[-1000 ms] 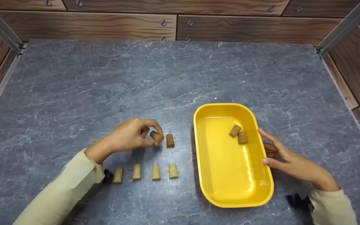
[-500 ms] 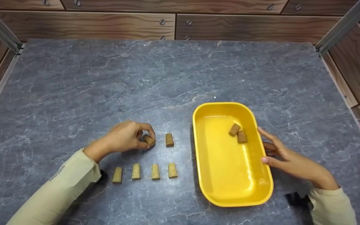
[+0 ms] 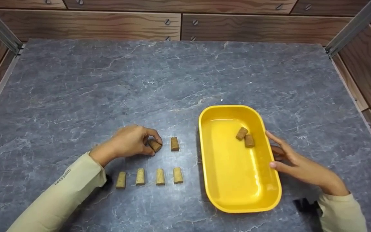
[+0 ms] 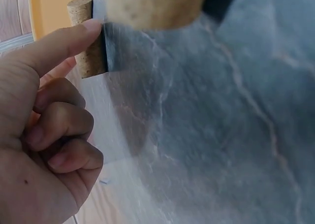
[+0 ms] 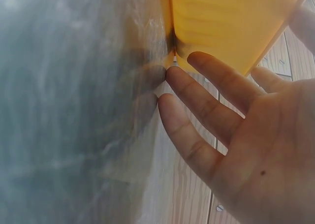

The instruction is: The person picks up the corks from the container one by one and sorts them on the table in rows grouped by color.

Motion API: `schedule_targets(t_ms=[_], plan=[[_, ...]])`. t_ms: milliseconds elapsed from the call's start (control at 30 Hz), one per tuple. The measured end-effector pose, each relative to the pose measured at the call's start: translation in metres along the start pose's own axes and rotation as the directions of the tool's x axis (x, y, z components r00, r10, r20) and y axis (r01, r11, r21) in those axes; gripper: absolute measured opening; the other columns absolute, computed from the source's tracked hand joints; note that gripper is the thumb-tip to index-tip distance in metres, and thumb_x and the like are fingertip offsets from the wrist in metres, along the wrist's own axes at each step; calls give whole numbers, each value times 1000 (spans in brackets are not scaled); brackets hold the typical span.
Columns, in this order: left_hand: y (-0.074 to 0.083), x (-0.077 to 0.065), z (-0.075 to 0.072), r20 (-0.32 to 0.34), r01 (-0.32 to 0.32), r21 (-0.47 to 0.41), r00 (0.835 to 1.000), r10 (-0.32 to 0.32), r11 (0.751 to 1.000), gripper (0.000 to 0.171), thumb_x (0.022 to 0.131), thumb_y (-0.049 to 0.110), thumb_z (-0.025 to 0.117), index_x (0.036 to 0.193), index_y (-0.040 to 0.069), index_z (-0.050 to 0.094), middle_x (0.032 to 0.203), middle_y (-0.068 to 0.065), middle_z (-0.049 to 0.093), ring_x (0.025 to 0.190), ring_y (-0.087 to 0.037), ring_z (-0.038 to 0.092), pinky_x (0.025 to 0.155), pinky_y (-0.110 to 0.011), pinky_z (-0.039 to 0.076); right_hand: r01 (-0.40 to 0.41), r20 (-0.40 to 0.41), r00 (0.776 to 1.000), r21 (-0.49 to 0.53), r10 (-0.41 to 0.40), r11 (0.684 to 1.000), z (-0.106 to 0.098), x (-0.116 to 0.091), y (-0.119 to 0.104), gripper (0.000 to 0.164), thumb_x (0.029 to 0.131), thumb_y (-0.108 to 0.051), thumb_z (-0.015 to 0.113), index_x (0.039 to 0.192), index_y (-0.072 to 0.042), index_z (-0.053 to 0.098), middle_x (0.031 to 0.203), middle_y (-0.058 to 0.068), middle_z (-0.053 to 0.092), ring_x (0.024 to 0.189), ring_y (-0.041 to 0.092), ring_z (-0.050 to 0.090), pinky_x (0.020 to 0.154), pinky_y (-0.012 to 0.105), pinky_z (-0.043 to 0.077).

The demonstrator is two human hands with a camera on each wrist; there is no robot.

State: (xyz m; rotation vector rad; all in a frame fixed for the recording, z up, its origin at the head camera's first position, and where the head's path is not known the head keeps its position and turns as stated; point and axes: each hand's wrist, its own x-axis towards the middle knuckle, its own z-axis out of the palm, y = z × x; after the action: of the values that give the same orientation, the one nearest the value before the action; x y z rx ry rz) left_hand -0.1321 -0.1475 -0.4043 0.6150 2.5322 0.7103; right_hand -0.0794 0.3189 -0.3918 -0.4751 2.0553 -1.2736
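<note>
My left hand (image 3: pixel 129 141) pinches a brown cork (image 3: pixel 155 145) between thumb and index finger, low over the grey marbled tabletop. In the left wrist view that cork (image 4: pixel 93 61) lies against the surface under the thumb, with the other fingers curled in. Just right of it lies another brown cork (image 3: pixel 175 144). Below runs a row of several paler corks, the rightmost cork (image 3: pixel 178 175) near the tub. My right hand (image 3: pixel 296 164) touches the right side of a yellow tub (image 3: pixel 230 211), thumb at the rim. Its fingers are extended and spread in the right wrist view.
Two brown corks, one a tilted cork (image 3: pixel 242 133), lie together inside the tub near its right wall. Wood-patterned panels (image 3: pixel 89 25) stand behind the tabletop (image 3: pixel 124 74) and at both sides. A black strap piece (image 3: pixel 306 206) hangs by the right sleeve.
My left hand has moved the cork left, away from the neighbouring brown cork, and lowered it to the tabletop, then shifted very slightly right. The right hand and tub have stayed put.
</note>
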Motion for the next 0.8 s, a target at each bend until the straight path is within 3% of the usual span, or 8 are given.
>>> schedule_targets(t_ms=[267,467,633,800], plan=[[1,-6,-1,-88,92,36,992,-88,995,44,70,45,83,108,27,69,65,4,54,56,-11,43,50,-29,34,13,-4,1000,-8,-13,1000,1,0,1,74,102,-7,43,155,-23,-7,150,40,17,116,-8,52,90,21,50],[-1,-12,3,-145,173,93,977,-159,981,56,65,63,78,101,21,67,62,5,52,54,-12,41,49,-29,33,-2,-10,1000,-18,2,1000,0,0,-1,74,102,-9,43,155,-23,-7,151,39,18,116,-9,52,90,21,50],[0,-12,6,-166,195,117,971,-174,974,51,68,62,77,94,20,66,62,5,52,54,-11,41,50,-28,32,-3,-16,1000,-31,2,1000,0,0,-1,74,102,-9,44,155,-22,-6,150,39,20,115,-9,52,90,20,50],[2,-12,5,-152,167,116,977,-149,979,44,72,54,78,97,20,68,60,6,50,53,-11,41,49,-28,32,-10,-8,1000,-10,9,1000,1,0,-1,74,102,-9,43,155,-23,-6,150,40,18,116,-9,52,90,20,49]])
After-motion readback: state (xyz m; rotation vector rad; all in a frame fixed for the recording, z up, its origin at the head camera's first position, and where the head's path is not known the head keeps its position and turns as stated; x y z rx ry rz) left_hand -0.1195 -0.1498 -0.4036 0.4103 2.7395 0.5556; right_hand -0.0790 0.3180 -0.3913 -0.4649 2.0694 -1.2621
